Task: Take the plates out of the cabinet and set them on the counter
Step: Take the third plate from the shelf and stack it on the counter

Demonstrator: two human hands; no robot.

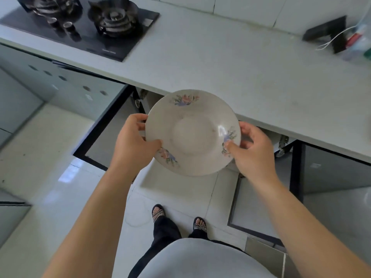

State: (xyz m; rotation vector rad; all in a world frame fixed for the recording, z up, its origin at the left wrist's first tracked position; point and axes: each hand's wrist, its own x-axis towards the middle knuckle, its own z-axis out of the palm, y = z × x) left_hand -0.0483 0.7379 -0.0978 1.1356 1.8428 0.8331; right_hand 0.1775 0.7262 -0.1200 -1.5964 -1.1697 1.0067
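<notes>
Both hands grip one floral plate (192, 132) at opposite rim edges, left hand (133, 142), right hand (254, 152), held level in air just before the worktop (251, 77) edge, above the open cabinet (112, 127). Best approach, as judged: keep it level, carry forward past the edge, set down on bare surface right of the gas hob (84, 25).

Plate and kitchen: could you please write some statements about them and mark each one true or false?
1. The left grip and the right grip hold the plate at opposite edges. True.
2. The plate rests on the counter. False: it is held in the air, by the counter's edge.
3. The plate is plain. False: its rim has flower prints.
4. A stove is set in the counter. True.
</notes>
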